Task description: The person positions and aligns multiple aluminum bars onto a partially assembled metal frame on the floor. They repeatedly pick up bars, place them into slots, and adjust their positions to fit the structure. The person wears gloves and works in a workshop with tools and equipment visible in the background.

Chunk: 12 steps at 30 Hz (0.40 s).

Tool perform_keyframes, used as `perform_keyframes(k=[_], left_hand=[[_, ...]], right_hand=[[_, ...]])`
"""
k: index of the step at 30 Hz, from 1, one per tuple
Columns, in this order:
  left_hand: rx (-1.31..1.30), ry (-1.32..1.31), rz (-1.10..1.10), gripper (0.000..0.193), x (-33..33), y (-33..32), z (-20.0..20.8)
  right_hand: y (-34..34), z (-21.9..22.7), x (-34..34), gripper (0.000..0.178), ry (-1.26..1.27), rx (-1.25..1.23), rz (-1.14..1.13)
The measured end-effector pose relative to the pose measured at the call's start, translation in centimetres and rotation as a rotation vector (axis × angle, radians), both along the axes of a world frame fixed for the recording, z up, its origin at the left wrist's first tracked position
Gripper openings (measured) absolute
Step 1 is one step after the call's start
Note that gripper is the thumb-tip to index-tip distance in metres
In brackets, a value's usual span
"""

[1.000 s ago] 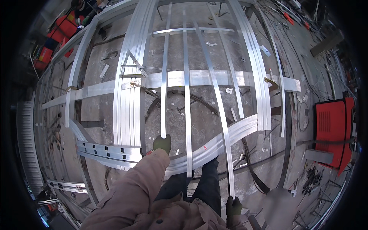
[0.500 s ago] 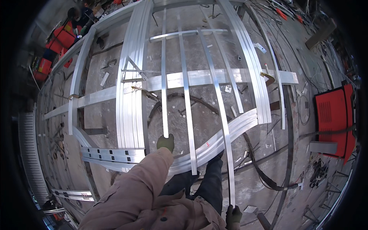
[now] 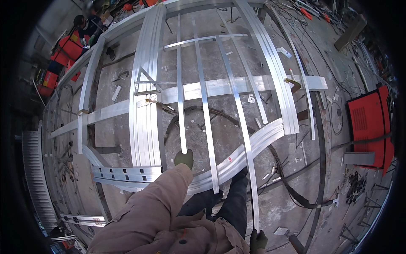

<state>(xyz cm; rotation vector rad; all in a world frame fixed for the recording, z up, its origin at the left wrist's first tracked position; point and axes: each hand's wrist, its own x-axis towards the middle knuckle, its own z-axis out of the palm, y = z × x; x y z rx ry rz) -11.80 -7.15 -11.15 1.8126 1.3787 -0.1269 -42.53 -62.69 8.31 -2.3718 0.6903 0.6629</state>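
Note:
My left hand (image 3: pixel 184 159), in a dark green glove, is closed around the near end of a thin silver metal bar (image 3: pixel 181 110). At the lower right, my right hand (image 3: pixel 258 241), gloved alike, grips the near end of a longer metal bar (image 3: pixel 249 165). Between them lies another thin bar (image 3: pixel 207 127), its near end over a curved metal profile (image 3: pixel 237 158). A fourth thin bar (image 3: pixel 249 80) lies farther right. All of these run away from me over a wide crossbeam (image 3: pixel 203 87) and a thin cross strip (image 3: pixel 207 38).
Wide ribbed metal beams (image 3: pixel 146 84) frame both sides. A locking clamp (image 3: pixel 158 103) rests by the left beam, another clamp (image 3: pixel 292 84) on the right one. Red machine (image 3: pixel 370 122) stands at right. A co-worker (image 3: pixel 88 29) crouches far left. Cables (image 3: pixel 292 197) cross the littered floor.
The whole view has shifted slightly, and the co-worker at the far left shows more fully. Both my hands keep their grip at the bar ends.

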Motion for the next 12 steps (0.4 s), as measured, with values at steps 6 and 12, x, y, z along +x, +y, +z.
perform_keyframes(k=[6,12], left_hand=[[-0.070,0.036,0.024,0.041,0.4,-0.5,0.1],[-0.057,-0.011,0.025,0.031,0.0,0.3,-2.4]], right_hand=[[0.3,0.7,-0.3,0.067,-0.065,-0.031,0.006],[0.1,0.3,-0.5,0.068,-0.078,-0.032,0.017]])
